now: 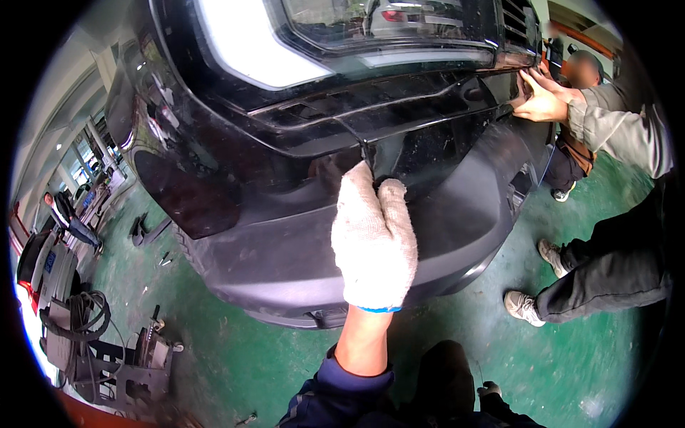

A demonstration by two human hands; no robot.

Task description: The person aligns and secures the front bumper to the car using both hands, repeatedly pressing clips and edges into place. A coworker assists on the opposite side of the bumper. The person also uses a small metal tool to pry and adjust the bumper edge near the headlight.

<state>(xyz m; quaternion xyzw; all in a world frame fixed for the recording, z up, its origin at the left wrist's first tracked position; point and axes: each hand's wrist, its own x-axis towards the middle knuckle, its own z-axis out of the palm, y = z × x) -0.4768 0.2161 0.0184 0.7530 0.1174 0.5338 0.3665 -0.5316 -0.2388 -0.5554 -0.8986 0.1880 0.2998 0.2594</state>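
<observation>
My left hand, in a white knit glove with a blue cuff edge, is raised against the front of a black car. Its fingers are closed at a seam in the glossy black bumper panel; a small dark piece shows at the fingertips, too small to name. Below it spreads the matte dark grey lower bumper. My right hand hangs low by my leg, small and mostly out of sight, with a thin dark line beside it. Whether its fingers hold anything is unclear.
At right, a co-worker's hands press on the bumper corner; their shoes stand nearby. Another person is behind. A metal cart with coiled cables stands at left on the green floor. A further person is far left.
</observation>
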